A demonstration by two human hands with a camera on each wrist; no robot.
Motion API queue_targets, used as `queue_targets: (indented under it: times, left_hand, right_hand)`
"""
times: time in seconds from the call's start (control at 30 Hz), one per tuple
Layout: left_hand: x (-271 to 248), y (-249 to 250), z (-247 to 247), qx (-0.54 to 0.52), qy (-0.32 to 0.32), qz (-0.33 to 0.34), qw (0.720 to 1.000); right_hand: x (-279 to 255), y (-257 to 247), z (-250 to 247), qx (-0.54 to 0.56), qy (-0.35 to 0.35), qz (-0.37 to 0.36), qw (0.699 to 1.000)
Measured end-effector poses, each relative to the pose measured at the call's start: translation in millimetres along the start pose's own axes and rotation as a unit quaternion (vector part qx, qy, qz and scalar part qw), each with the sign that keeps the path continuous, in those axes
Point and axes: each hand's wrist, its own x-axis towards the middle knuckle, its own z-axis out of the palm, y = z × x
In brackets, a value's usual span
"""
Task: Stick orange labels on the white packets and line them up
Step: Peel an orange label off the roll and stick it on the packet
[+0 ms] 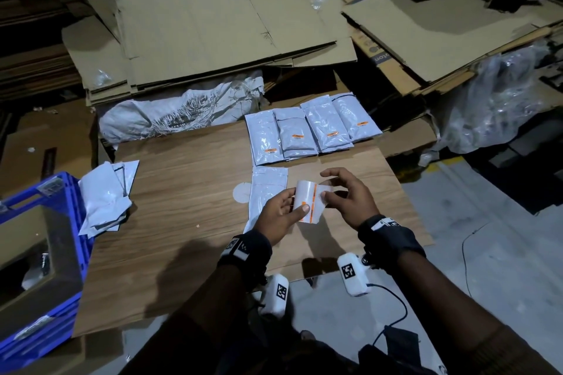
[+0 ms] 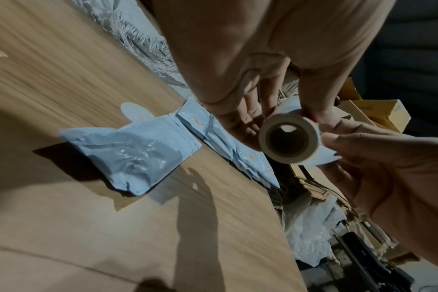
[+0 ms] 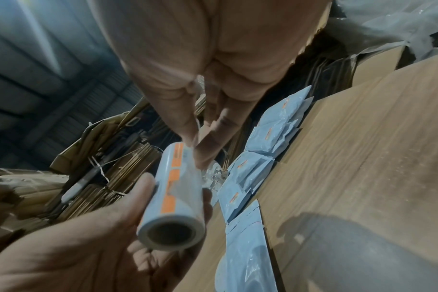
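Observation:
My left hand [image 1: 294, 203] grips a white roll of orange labels [image 1: 306, 198] just above the wooden board [image 1: 182, 192]. The roll [image 3: 174, 199] shows its orange labels along one side and its hollow core [image 2: 286, 139] end-on. My right hand [image 1: 327, 189] pinches the loose end of the label strip [image 1: 321, 190] at the roll's far end. A plain white packet [image 1: 266, 192] lies flat below the hands, with no label showing. Several white packets with orange labels [image 1: 307, 131] lie side by side at the board's far edge.
A loose heap of white packets [image 1: 103, 198] sits on the board's left edge beside a blue crate [image 1: 45, 222]. Flattened cardboard [image 1: 213, 24] and a white sack [image 1: 182, 109] lie behind. Clear plastic wrap [image 1: 493, 100] is at the right.

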Motion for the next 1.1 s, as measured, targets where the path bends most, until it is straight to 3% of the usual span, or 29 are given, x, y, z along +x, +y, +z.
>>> queue_targets:
  times: [0.13, 0.47, 0.63, 0.83, 1.1]
  left_hand:
    - [-5, 5, 2, -0.023, 0.002, -0.008, 1.0]
    - [-3, 11, 2, -0.078, 0.011, -0.008, 0.997]
    - [-8, 24, 2, -0.077, 0.015, 0.005, 0.997]
    - [-6, 30, 2, -0.084, 0.074, -0.018, 0.994]
    - [-11, 38, -2, -0.134, 0.062, -0.012, 0.989]
  right_hand:
    - [-2, -1, 6, -0.068, 0.038, -0.064, 0.995]
    - [-8, 3, 16, -0.177, 0.069, -0.115, 0.975]
    - [-11, -1, 24, -0.144, 0.077, -0.097, 0.982]
    - [-11, -5, 29, -0.106, 0.066, -0.116, 0.985]
    - [-12, -8, 34, -0.008, 0.04, -0.026, 0.999]
